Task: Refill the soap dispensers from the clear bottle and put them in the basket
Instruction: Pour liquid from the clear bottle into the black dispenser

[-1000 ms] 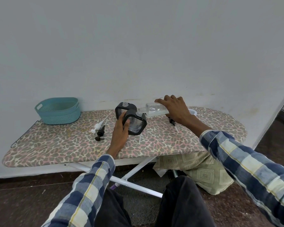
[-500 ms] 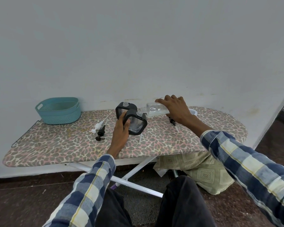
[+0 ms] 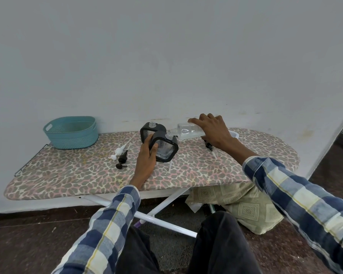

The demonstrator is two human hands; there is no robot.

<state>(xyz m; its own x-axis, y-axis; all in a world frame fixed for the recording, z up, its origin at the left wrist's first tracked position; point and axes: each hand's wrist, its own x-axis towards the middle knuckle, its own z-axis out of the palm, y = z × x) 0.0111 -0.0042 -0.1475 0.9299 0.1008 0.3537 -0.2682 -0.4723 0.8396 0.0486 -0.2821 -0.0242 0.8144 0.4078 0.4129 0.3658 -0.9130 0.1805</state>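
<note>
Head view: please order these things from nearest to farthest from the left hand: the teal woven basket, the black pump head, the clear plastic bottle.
1. Black pump head, just left of the left hand.
2. Clear plastic bottle, to the right, behind.
3. Teal woven basket, far left.

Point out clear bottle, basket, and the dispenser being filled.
clear bottle [image 3: 186,131], head view, middle of its tilted body.
basket [image 3: 73,138], head view, front wall.
front dispenser [image 3: 164,149], head view, clear front panel inside its black frame.

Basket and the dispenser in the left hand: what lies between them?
Head view: two loose pump tops, one white and one black, lie on the ironing board between them.
</note>
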